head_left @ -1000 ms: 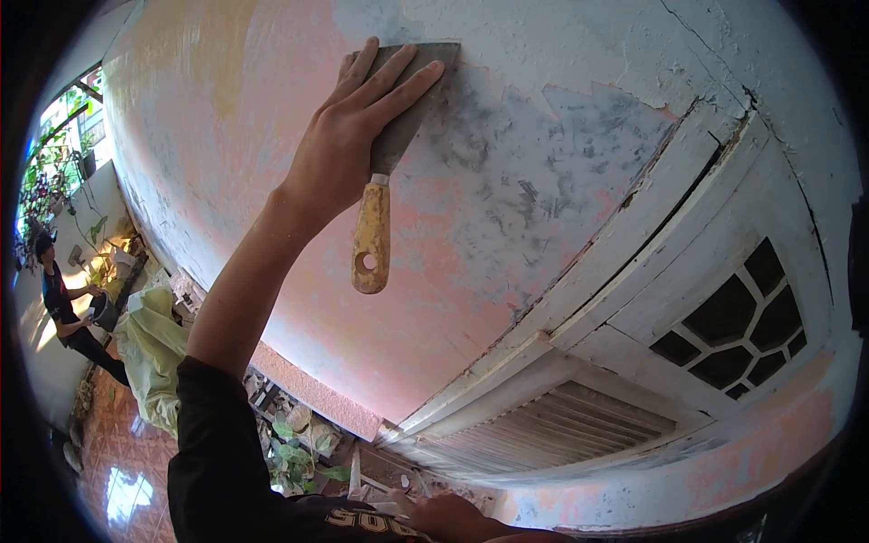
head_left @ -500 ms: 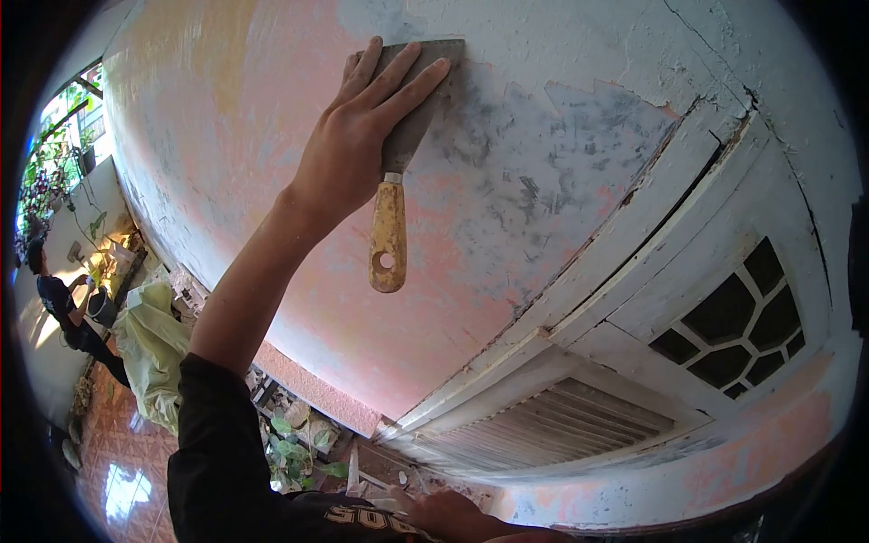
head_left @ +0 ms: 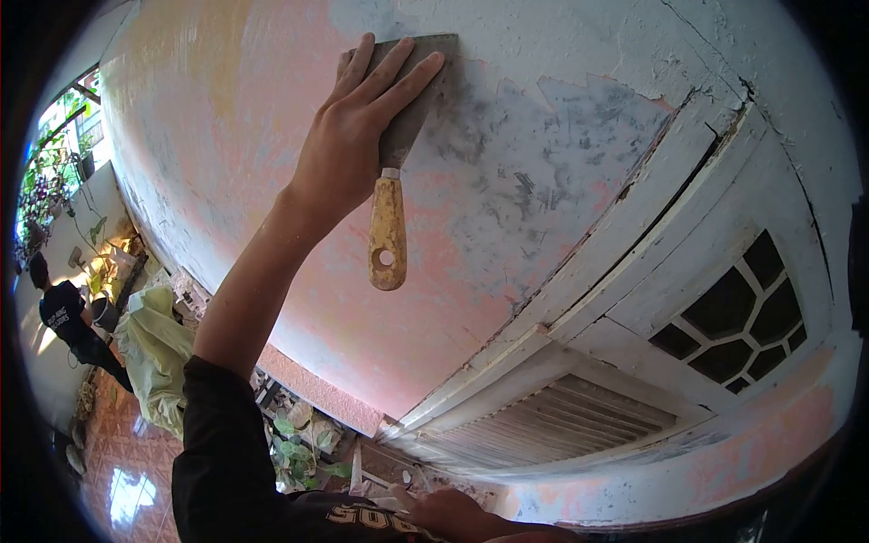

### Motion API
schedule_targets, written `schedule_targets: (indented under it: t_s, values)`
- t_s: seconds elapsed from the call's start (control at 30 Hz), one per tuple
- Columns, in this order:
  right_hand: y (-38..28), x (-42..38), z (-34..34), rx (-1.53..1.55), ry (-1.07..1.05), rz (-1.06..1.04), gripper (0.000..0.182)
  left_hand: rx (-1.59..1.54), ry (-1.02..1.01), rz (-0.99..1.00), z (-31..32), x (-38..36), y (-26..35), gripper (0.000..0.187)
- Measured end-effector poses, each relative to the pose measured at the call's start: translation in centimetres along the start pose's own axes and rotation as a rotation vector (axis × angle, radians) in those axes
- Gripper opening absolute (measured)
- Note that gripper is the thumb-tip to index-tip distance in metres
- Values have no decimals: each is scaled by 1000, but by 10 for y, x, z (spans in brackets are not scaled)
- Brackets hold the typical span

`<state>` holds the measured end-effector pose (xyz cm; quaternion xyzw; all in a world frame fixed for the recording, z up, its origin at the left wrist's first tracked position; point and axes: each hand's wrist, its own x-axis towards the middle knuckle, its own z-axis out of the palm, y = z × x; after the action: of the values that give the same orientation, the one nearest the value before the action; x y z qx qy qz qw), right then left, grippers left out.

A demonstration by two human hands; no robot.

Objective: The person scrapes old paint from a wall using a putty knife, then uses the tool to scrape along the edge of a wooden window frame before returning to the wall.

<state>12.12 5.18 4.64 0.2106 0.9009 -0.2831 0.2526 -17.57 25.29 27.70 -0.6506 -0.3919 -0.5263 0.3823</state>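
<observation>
My left hand (head_left: 348, 127) reaches up to the wall, its fingers pressed over the metal blade of a wide scraper (head_left: 387, 231). The blade's top edge meets the pale upper part of the wall (head_left: 344, 299). Below the palm the scraper's worn yellow wooden handle, with a hole near its end, hangs free. My right hand (head_left: 445, 511) is low at the bottom edge, close to my body, its fingers curled. A thin pale piece shows by those fingers, but what it is cannot be made out.
To the right are a cracked white wooden frame (head_left: 634, 226), a louvred panel (head_left: 561, 416) and a dark vent grille (head_left: 742, 317). Leafy plants (head_left: 294, 448) and rubble lie below. At far left another person (head_left: 68, 317) stands beside a bucket (head_left: 105, 315) and a draped pale cover (head_left: 154, 353).
My left hand and the scraper have shifted very slightly up and left in view, still against the wall. The other person has turned their back more toward me.
</observation>
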Motion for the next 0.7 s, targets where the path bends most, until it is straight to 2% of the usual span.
schedule_targets:
  t_s: [0.6,0.7]
  values:
    - [3,1,10,-24,131,-47,61,-11,13,-7,5,-5,3,74]
    - [2,0,7,-26,103,-35,61,-8,21,-8,2,0,4,74]
